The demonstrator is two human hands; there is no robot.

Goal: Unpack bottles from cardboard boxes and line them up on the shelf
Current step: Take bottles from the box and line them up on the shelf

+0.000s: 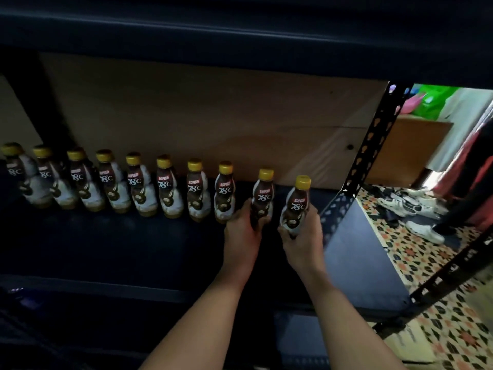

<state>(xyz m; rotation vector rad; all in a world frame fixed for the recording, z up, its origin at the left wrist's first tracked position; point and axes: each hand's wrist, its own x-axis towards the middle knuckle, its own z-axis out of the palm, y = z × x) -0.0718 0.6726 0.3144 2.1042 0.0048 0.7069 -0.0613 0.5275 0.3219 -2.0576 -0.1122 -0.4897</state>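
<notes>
Several brown coffee bottles with yellow caps (pixel 166 186) stand in a row along the back of the dark shelf (pixel 112 244), reaching from the far left to the middle. My left hand (pixel 244 229) grips one more bottle (pixel 263 192) at the row's right end. Just to its right, my right hand (pixel 301 237) grips another bottle (pixel 298 201). Both held bottles are upright, low over the shelf near its right end. Whether their bases touch the shelf is hidden by my hands. No cardboard box for unpacking is clearly seen.
A perforated black metal upright (pixel 372 145) frames the shelf's right side. A plywood back panel (pixel 213 116) stands behind the row. An upper shelf edge (pixel 240 28) hangs overhead. To the right lie a patterned tile floor (pixel 437 263) and white shoes (pixel 424 231).
</notes>
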